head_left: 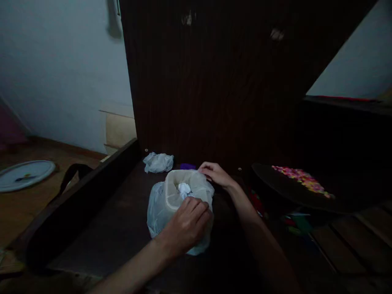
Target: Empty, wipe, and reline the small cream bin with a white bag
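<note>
Round tray (26, 174) is lying on floor, far left. Crumpled plastic bag (158, 162) is sitting behind the container. Left hand (186, 225) is gripping near rim of bag-lined container (171, 200), centre of dark table (116, 228). Right hand (216, 173) is pinching far rim. Dark plate (284, 185) with coloured bits is resting right.

my left hand (186, 223) lies palm down, knuckles up, fingers curled forward and bent at the middle joints, closed in a loose grasp. my left forearm runs bare from the lower left edge of view up to the wrist. my right hand (216, 173) is stretched farther forward, fingers bent and pointing left, thumb tucked beneath. my right forearm, also bare, rises from the lower right, wrist slightly flexed. the two hands are near each other, not touching.
</note>
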`<state>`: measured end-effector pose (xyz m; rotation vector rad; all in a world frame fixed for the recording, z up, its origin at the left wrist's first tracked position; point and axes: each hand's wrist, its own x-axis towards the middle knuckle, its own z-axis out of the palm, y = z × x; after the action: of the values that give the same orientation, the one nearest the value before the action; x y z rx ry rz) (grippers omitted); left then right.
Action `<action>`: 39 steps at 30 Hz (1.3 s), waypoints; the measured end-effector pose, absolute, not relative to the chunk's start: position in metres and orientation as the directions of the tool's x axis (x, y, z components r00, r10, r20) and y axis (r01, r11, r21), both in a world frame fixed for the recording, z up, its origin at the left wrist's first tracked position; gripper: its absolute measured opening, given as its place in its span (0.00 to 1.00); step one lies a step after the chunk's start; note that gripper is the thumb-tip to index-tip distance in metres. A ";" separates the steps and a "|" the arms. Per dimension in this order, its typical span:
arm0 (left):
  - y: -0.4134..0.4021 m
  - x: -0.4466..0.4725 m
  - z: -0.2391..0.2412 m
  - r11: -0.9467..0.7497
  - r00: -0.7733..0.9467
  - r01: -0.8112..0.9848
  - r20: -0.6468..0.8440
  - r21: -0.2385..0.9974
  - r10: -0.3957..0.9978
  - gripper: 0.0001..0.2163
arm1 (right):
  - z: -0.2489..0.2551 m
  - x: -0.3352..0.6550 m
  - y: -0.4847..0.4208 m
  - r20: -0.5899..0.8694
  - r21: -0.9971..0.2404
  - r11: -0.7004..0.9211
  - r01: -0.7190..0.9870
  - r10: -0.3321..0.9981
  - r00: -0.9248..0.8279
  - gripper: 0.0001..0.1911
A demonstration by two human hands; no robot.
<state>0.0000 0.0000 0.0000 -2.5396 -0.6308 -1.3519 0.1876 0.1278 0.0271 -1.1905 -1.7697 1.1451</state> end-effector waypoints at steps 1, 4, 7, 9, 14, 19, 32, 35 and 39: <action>-0.002 -0.005 0.001 -0.891 0.491 0.454 0.834 0.002 0.252 0.15 | 0.027 0.189 0.128 0.076 -0.930 0.184 0.318 0.943 -0.323 0.16; -0.006 -0.021 0.001 -0.888 0.494 0.456 0.845 -0.051 0.205 0.13 | 0.026 0.191 0.128 0.083 -0.930 0.184 0.318 0.948 -0.306 0.16; -0.010 -0.040 -0.001 -0.882 0.503 0.466 0.840 -0.067 0.202 0.13 | 0.025 0.191 0.126 0.095 -0.928 0.190 0.321 0.952 -0.290 0.18; -0.012 -0.049 -0.003 -0.880 0.516 0.472 0.826 -0.052 0.228 0.12 | 0.025 0.190 0.124 0.117 -0.924 0.205 0.321 0.955 -0.274 0.20; -0.016 -0.044 -0.008 -0.857 0.411 0.515 0.875 0.009 0.256 0.04 | 0.036 0.195 0.102 0.213 -0.906 0.272 0.323 0.955 -0.206 0.23; -0.014 -0.030 -0.011 -0.837 0.351 0.546 0.898 0.033 0.264 0.09 | 0.037 0.212 0.060 0.153 -0.815 0.336 0.472 0.911 -0.383 0.21; -0.011 -0.045 -0.018 -0.898 0.407 0.435 0.874 0.069 0.265 0.11 | -0.034 0.197 0.045 0.099 -0.561 0.428 0.708 0.884 -0.456 0.11; -0.014 -0.047 -0.016 -0.888 0.406 0.450 0.865 0.092 0.296 0.10 | -0.042 0.196 0.044 0.131 -0.515 0.394 0.761 0.914 -0.384 0.12; -0.017 -0.050 -0.014 -0.888 0.355 0.436 0.879 0.146 0.319 0.11 | -0.025 0.202 0.033 0.213 -0.488 0.351 0.799 0.936 -0.280 0.09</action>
<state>-0.0500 -0.0166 -0.0144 -2.4907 -0.6972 -1.5750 0.2015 0.0328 -0.0254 -1.5113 -2.1579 0.3962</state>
